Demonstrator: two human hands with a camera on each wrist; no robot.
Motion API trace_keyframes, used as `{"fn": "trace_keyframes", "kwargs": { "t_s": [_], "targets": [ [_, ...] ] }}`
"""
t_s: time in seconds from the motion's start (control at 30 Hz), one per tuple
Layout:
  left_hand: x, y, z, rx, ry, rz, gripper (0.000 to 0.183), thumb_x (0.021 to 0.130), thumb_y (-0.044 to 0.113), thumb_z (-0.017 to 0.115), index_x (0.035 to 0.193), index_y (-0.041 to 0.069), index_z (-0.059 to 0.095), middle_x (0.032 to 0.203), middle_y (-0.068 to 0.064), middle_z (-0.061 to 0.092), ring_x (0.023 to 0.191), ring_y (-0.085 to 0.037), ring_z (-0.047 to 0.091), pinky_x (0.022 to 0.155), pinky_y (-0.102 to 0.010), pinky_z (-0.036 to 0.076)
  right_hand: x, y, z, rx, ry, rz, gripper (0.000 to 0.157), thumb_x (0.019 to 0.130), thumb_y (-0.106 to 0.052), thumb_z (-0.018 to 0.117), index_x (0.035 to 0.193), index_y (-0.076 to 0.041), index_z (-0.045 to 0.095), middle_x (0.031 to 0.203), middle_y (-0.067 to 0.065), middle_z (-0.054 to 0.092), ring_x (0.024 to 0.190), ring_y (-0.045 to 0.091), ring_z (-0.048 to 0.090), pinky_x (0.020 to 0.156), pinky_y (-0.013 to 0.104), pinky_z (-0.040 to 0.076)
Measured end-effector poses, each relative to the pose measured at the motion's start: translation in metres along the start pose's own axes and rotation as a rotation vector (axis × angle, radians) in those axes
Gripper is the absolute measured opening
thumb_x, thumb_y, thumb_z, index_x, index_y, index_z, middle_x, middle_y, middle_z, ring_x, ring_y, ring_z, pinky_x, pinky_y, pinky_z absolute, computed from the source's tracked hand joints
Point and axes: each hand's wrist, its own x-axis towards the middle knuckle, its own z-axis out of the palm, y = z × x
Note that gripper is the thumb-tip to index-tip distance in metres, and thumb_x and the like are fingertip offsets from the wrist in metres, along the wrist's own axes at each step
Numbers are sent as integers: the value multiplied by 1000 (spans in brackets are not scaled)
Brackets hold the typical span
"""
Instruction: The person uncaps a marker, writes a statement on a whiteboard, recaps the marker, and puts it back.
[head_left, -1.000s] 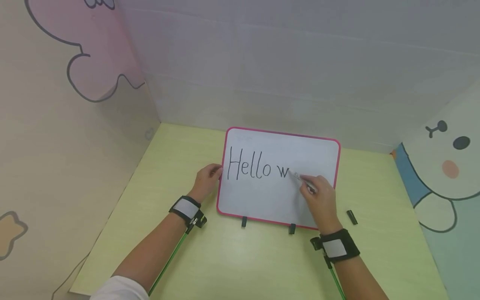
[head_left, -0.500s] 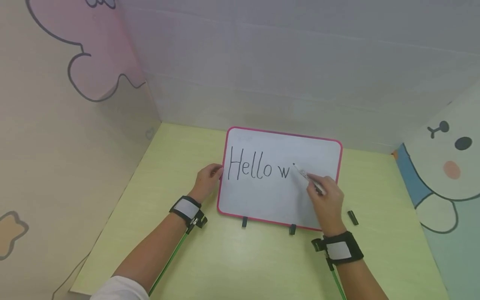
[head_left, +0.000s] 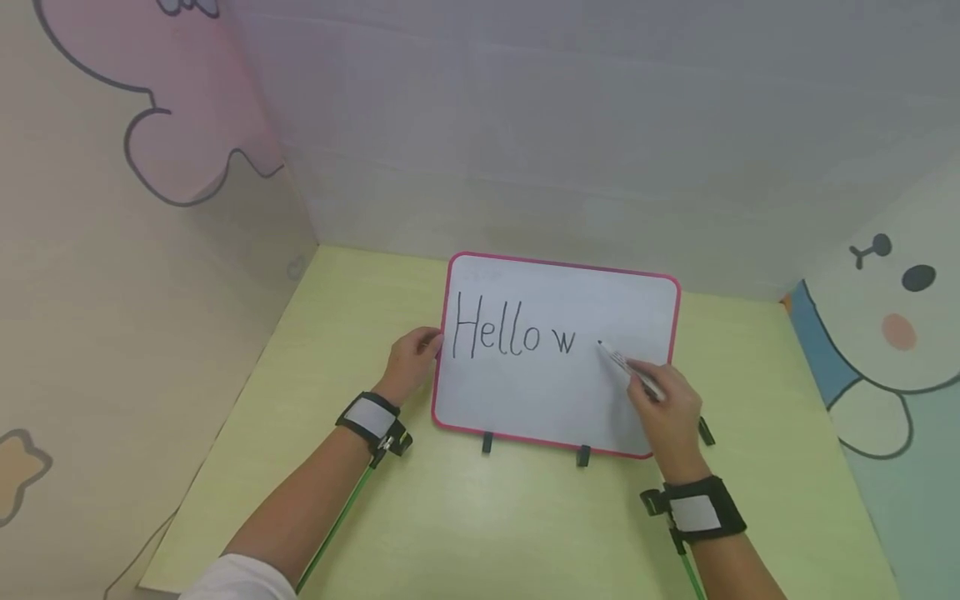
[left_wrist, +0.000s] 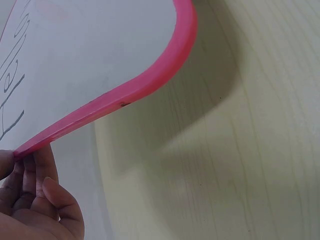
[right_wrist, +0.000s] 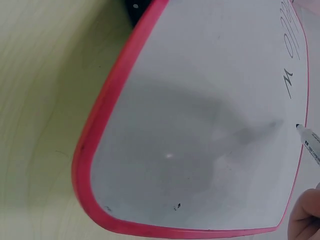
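Observation:
A whiteboard (head_left: 517, 392) with a pink frame stands propped on the table, with "Hello w" in black letters (head_left: 498, 327) across its left and middle. My left hand (head_left: 408, 362) pinches the board's left edge; in the left wrist view the thumb lies in front and the fingers (left_wrist: 31, 175) behind the pink frame (left_wrist: 125, 92). In my right hand (head_left: 670, 417) is a white marker (head_left: 618, 360), held like a pen. Its dark tip points at the board to the right of the "w". The right wrist view shows the marker (right_wrist: 311, 142) tip apart from its shadow on the board.
Two black feet (head_left: 583, 456) jut out under the board's lower edge. A black marker cap (head_left: 707, 432) lies on the yellow table (head_left: 480, 525), partly hidden behind my right hand. A pale wall (head_left: 570, 150) rises behind the board.
My right hand has moved to the right and slightly down with the marker, its tip going from the end of the "w" to a spot beyond it. The left hand keeps its hold.

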Motion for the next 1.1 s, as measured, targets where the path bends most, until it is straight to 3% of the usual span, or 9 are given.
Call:
{"fn": "trace_keyframes", "kwargs": {
  "t_s": [0.4, 0.67, 1.1],
  "targets": [
    [0, 0, -2, 12, 4, -4, 35, 98, 28, 51, 123, 4, 57, 116, -13, 62, 101, -25, 60, 89, -39, 51, 0, -6, 6, 2, -89, 30, 24, 79, 1, 67, 101, -7, 72, 74, 3, 56, 65, 6, 41, 53, 13, 33],
    [0, -2, -3, 2, -5, -23, 38, 97, 30, 52, 126, 5, 56, 120, -12, 61, 106, -25, 58, 94, -40, 49, 2, -6, 9, -29, -99, 38, 24, 81, -1, 66, 103, -8, 71, 74, 2, 55, 64, 8, 40, 52, 13, 32],
    [1, -2, 0, -12, -12, -16, 37, 97, 29, 52, 124, 5, 56, 117, -11, 62, 101, -24, 60, 91, -39, 51, 4, -6, 10, -57, -99, 78, 22, 83, -4, 65, 104, -9, 71, 74, 3, 55, 65, 10, 40, 51, 13, 31]
  ]
}}
